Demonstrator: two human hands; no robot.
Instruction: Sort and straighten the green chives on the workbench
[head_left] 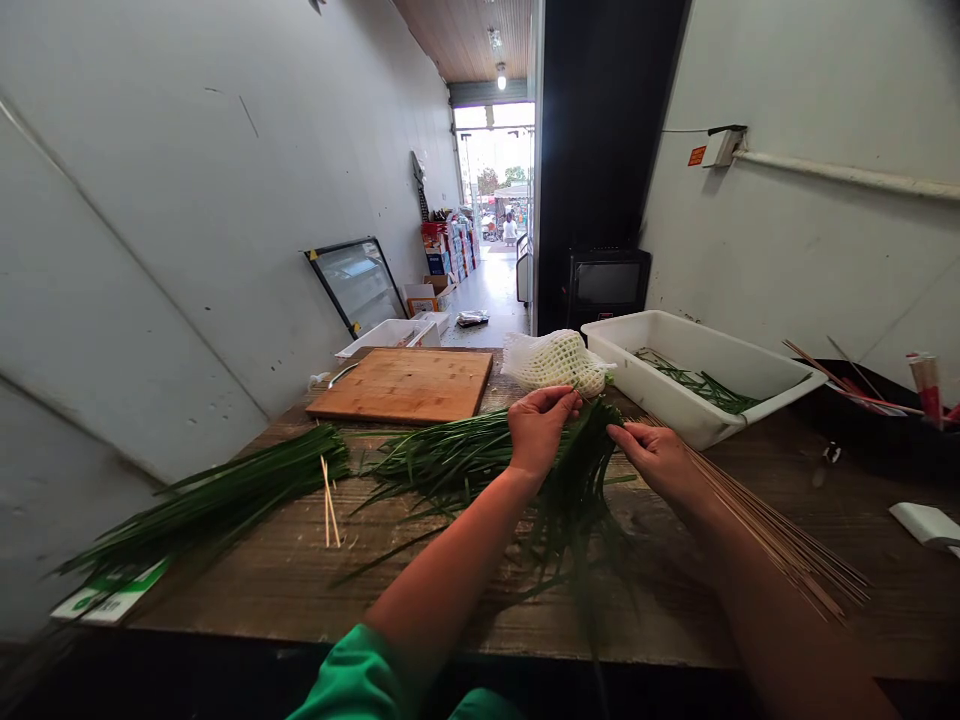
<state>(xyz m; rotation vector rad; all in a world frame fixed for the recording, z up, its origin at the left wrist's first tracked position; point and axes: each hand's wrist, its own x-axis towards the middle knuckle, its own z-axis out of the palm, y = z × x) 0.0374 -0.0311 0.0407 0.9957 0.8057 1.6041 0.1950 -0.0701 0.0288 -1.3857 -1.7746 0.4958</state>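
My left hand (538, 428) is closed around the top end of a bunch of long green chive leaves (577, 490), which hang down toward me over the wooden table (315, 580). My right hand (658, 455) pinches the same bunch from the right, fingers pressed together on the leaves. A fan of thin bamboo skewers (780, 540) lies under my right wrist. More chives (442, 460) lie on the table just left of my left hand.
Another chive bundle (225, 495) lies at the left, two short sticks (328, 515) beside it. A wooden cutting board (405, 385), a foam-net bundle (553, 362) and a white tub (697, 375) holding some chives stand behind. A dark tray (870, 420) with skewers sits right.
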